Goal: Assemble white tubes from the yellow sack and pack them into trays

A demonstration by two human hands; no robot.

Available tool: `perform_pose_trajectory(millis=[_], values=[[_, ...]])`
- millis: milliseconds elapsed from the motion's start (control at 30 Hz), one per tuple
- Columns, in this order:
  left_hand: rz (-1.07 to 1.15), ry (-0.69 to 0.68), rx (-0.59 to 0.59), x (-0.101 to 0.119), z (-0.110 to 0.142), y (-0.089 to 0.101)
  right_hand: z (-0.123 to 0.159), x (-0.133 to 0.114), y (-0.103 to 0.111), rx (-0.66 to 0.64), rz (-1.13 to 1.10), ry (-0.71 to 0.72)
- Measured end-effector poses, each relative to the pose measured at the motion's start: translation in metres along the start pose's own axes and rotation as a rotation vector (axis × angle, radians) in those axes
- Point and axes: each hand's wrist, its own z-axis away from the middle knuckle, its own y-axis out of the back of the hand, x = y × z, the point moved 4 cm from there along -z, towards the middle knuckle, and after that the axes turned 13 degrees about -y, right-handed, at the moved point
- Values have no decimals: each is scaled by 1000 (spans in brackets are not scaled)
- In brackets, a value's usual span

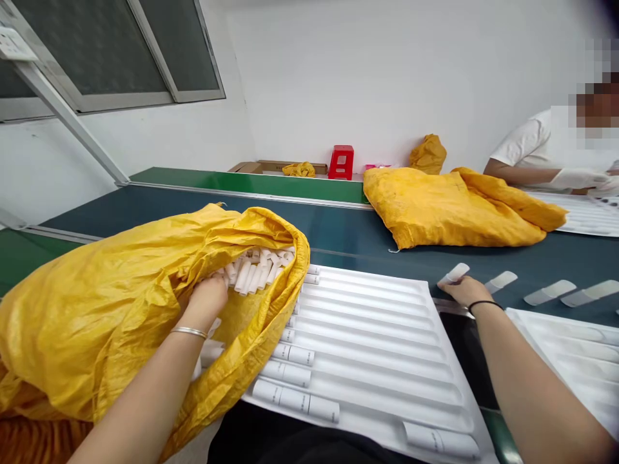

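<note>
Tubes, wht., smooth, small cyl. form, qty. many. Main lot: sack tubes (251,274), loose heap at mixed angles in mouth of open yellow sack (120,296), L side of worktop (333,229). L hand (209,296), w/ silver-col. bracelet (188,332) at wrist, is in sack mouth, at edge of heap; fingers part hidden, can't tell if gripping. R hand (467,290), w/ dk. wristband (485,305), at near edge of worktop; fingers closed round one wht. tube (455,273), tilted in view. Further tubes (550,292) spaced in a row to R of it, also tilted. Betw. hands: wht. grooved tray (382,335); printed tubes (296,401) lie along grooves at its L end, w/ dk. cross-lines & tiny illegible lettering; one more, sim. (440,439), at near R corner. Second tray (525,327) at far R. Second sack (435,209), orange-yellow, lies across worktop, beyond first tray.
</note>
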Motion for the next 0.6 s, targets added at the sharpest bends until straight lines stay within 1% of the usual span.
perform_pose_trajectory(millis=[67,100,133,200,267,300,333,400,467,500,600], values=[[48,1,-29,2,6,-5,9,-12,-2,-54,97,-32],[85,-14,-42,6,9,-6,18,-24,-6,-86,138,-31],[130,-44,-47,12,13,-7,32,-38,-13,-122,161,-13],[226,-137,-24,28,21,-4,71,-76,-36,-224,173,70],[301,-245,38,48,31,2,122,-120,-68,-364,142,220],[359,-310,91,59,38,7,151,-144,-86,-493,133,381],[442,-385,152,70,44,11,178,-165,-104,-599,136,510],[648,-534,266,89,58,20,217,-194,-131,-703,187,622],[802,-634,330,101,70,25,236,-209,-149,-739,231,642],[826,-651,337,105,74,25,240,-213,-154,-744,243,638],[810,-656,339,106,82,20,237,-213,-157,-732,250,609]])
